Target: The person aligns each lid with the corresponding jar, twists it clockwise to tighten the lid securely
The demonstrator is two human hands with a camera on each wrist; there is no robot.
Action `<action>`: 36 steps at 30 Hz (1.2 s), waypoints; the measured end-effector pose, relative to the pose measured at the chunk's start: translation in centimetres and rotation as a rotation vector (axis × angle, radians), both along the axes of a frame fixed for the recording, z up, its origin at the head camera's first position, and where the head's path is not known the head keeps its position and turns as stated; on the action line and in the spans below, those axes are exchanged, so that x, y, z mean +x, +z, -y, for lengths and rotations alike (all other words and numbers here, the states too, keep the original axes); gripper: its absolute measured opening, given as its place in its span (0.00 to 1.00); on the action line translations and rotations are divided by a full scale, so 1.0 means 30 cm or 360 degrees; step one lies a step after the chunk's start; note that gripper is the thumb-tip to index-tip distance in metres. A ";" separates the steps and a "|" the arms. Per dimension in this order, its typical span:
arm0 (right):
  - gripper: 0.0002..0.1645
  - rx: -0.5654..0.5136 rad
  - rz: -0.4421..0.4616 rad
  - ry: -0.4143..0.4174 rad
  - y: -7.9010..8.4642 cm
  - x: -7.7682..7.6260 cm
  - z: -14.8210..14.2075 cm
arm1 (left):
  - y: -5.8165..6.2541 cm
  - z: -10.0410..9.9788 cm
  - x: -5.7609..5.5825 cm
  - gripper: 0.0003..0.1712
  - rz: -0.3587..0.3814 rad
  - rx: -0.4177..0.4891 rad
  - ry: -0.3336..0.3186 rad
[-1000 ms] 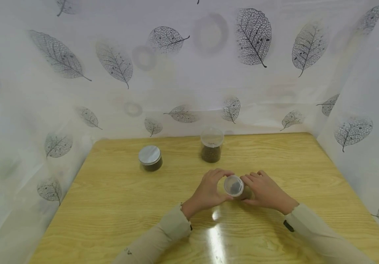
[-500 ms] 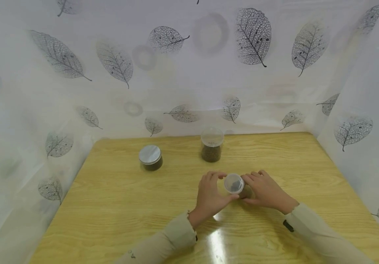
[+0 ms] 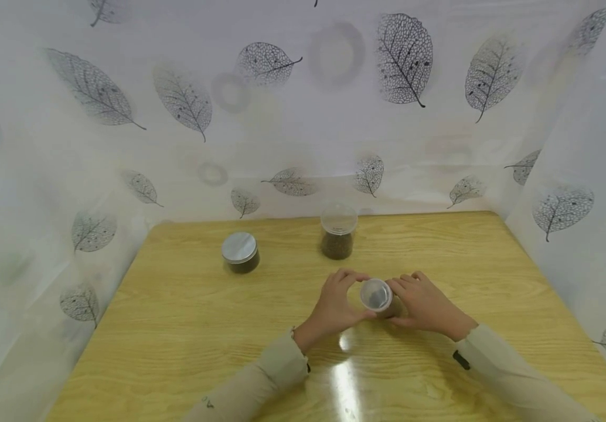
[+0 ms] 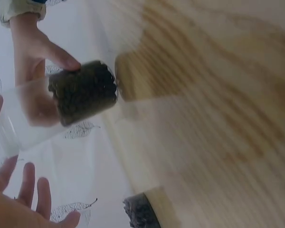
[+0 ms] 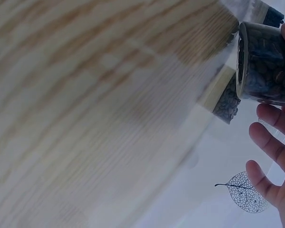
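A clear jar [image 4: 83, 92] with dark beans in its lower part stands upright on the table, between both hands. The beans [image 5: 268, 66] look like coffee beans in the right wrist view. My left hand [image 3: 333, 305] pinches the jar's translucent round lid [image 3: 375, 295] between thumb and fingers. Around the jar's side, my right hand [image 3: 426, 306] grips low with thumb and fingers. In the left wrist view, the left hand's other fingers are spread beside the lid end.
Farther back on the wooden table [image 3: 187, 328] stands another clear jar [image 3: 337, 237], partly filled with dark contents. A low jar with a silver lid [image 3: 239, 248] stands to its left. A leaf-printed white curtain [image 3: 292, 129] rises behind and along the sides.
My left hand shifted right and turned around the lid half a second ago, then swung back left to grip it again. The right hand has kept its hold on the jar.
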State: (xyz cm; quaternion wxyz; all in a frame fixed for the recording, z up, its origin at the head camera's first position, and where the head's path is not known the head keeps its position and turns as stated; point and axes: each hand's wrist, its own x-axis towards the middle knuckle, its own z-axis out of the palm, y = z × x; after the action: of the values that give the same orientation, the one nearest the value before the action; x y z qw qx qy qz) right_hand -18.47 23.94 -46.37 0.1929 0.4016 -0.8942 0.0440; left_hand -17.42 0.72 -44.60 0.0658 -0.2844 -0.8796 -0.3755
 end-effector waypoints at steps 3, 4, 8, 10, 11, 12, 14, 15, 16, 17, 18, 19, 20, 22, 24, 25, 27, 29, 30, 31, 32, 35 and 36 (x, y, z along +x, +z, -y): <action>0.46 0.0000 -0.0003 0.0009 -0.001 -0.003 -0.002 | 0.006 0.010 -0.018 0.38 0.0065 -0.0013 -0.0096; 0.46 -0.0004 -0.0004 0.0014 -0.001 -0.003 -0.002 | 0.007 0.012 -0.023 0.38 0.0083 -0.0021 -0.0121; 0.47 -0.0015 -0.0017 0.0034 -0.003 -0.006 -0.003 | 0.008 0.017 -0.036 0.39 0.0132 -0.0051 -0.0182; 0.47 -0.0017 -0.0024 0.0040 -0.004 -0.006 -0.003 | 0.007 0.013 -0.033 0.41 0.0123 -0.0075 -0.0187; 0.47 -0.0018 -0.0027 0.0042 -0.004 -0.007 -0.003 | 0.005 0.009 -0.029 0.42 0.0119 -0.0083 -0.0177; 0.47 -0.0020 -0.0030 0.0043 -0.004 -0.007 -0.003 | 0.004 0.004 -0.021 0.44 0.0109 -0.0083 -0.0163; 0.48 -0.0014 -0.0036 0.0041 -0.004 -0.007 -0.003 | 0.002 -0.010 -0.002 0.47 0.0065 -0.0086 -0.0109; 0.48 -0.0011 -0.0038 0.0039 -0.004 -0.006 -0.003 | 0.001 -0.018 0.010 0.48 0.0042 -0.0084 -0.0072; 0.48 -0.0009 -0.0041 0.0040 -0.003 -0.006 -0.003 | 0.001 -0.025 0.022 0.49 0.0028 -0.0063 -0.0029; 0.47 -0.0005 -0.0042 0.0039 -0.003 -0.005 -0.002 | 0.001 -0.033 0.033 0.49 0.0017 -0.0042 0.0019; 0.47 -0.0001 -0.0044 0.0037 -0.002 -0.005 -0.002 | 0.001 -0.040 0.044 0.49 0.0005 -0.0010 0.0065; 0.47 0.0001 -0.0045 0.0035 -0.002 -0.004 -0.001 | 0.002 -0.047 0.052 0.49 -0.0007 0.0017 0.0110; 0.47 0.0001 -0.0046 0.0034 -0.001 -0.003 -0.001 | 0.003 -0.053 0.058 0.48 -0.0011 0.0048 0.0147; 0.46 -0.0008 -0.0044 0.0035 -0.001 -0.003 0.001 | 0.007 -0.061 0.067 0.45 -0.0014 0.0093 0.0213; 0.46 -0.0017 -0.0039 0.0034 -0.002 -0.003 0.002 | 0.010 -0.066 0.069 0.42 -0.0029 0.0115 0.0258; 0.46 -0.0022 -0.0038 0.0035 -0.003 -0.003 0.002 | 0.011 -0.067 0.067 0.41 -0.0023 0.0116 0.0271; 0.46 -0.0031 -0.0030 0.0036 -0.005 -0.003 0.004 | 0.013 -0.066 0.062 0.39 -0.0001 0.0112 0.0282; 0.45 -0.0034 -0.0023 0.0035 -0.005 -0.003 0.005 | 0.017 -0.062 0.055 0.38 0.0002 0.0109 0.0256; 0.45 -0.0037 -0.0021 0.0036 -0.003 -0.003 0.006 | 0.018 -0.058 0.050 0.38 0.0017 0.0102 0.0234; 0.45 -0.0039 -0.0018 0.0037 -0.001 -0.003 0.006 | 0.018 -0.054 0.046 0.38 0.0029 0.0095 0.0208; 0.45 -0.0041 -0.0012 0.0039 0.001 -0.002 0.007 | 0.020 -0.050 0.041 0.38 0.0032 0.0089 0.0177; 0.45 -0.0044 -0.0006 0.0046 0.008 -0.002 0.008 | 0.022 -0.036 0.024 0.38 0.0048 0.0071 0.0068; 0.45 -0.0045 -0.0002 0.0048 0.011 -0.002 0.009 | 0.022 -0.032 0.017 0.38 0.0059 0.0067 0.0034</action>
State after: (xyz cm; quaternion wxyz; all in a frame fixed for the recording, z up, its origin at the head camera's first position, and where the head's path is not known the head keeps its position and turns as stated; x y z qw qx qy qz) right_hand -18.53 23.67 -46.05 0.1983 0.4124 -0.8872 0.0592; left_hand -16.91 1.67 -43.96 0.0594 -0.2665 -0.8756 -0.3984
